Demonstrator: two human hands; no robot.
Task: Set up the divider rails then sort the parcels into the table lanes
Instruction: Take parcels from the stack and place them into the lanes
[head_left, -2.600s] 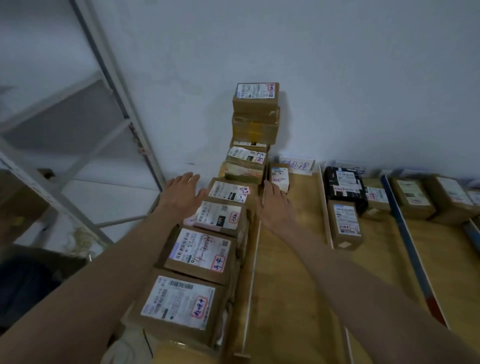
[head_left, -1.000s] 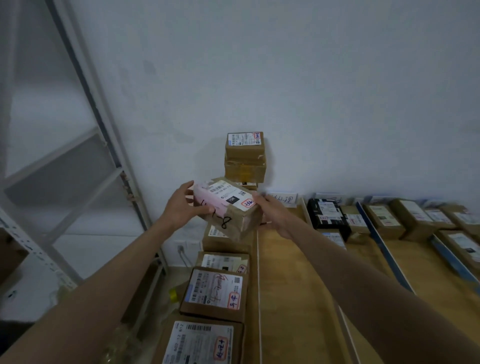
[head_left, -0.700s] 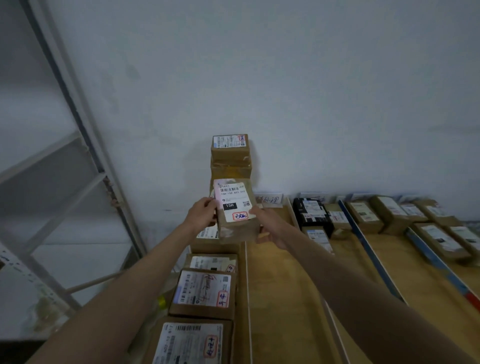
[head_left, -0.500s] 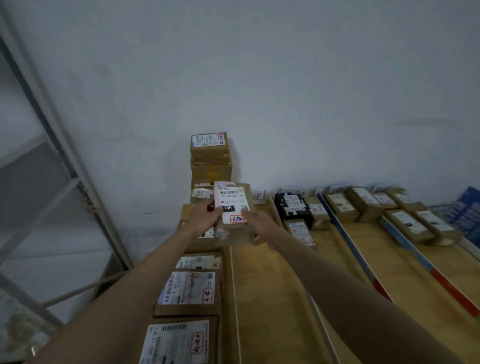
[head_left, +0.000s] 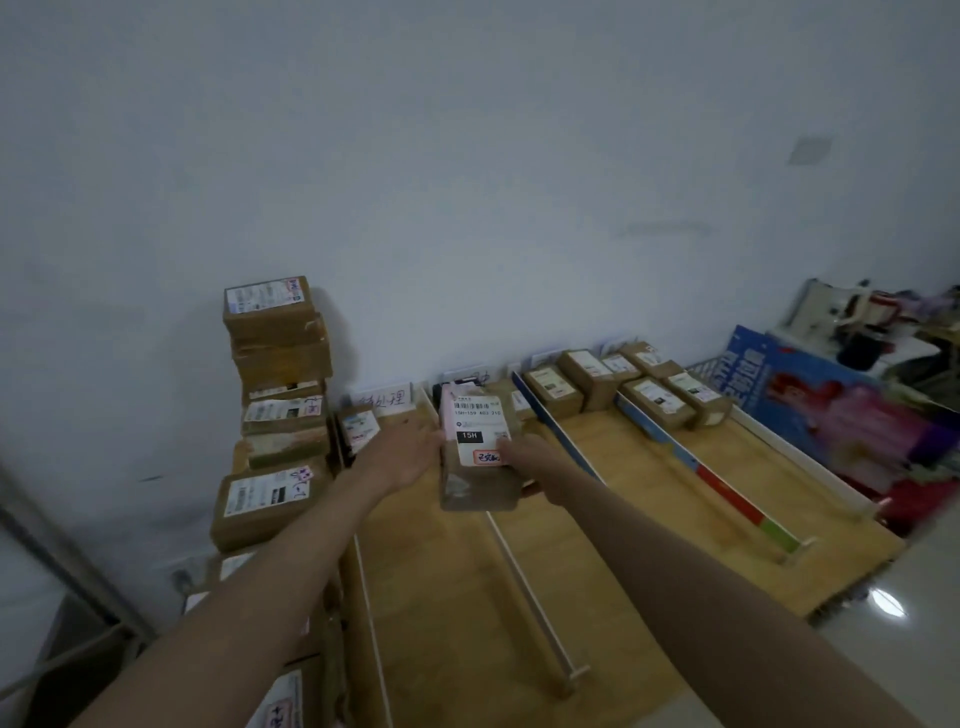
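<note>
Parcel (head_left: 478, 452) pinched between my left hand (head_left: 402, 457) and right hand (head_left: 530, 460) above the white rail (head_left: 524, 582); sorting's underway, next I choose its lane.

Light: dim, bluish, even
Glare: bright spot on floor (head_left: 889, 603) at right
Focus: soft throughout; right edge smeared
Distortion: wide-angle bending at edges

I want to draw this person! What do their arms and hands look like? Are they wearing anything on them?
Both arms are bare all the way down, with no sleeves in view. The left hand and right hand wear no gloves, and no watch, bracelet or ring shows. You could draw two long, plain arms.
</note>
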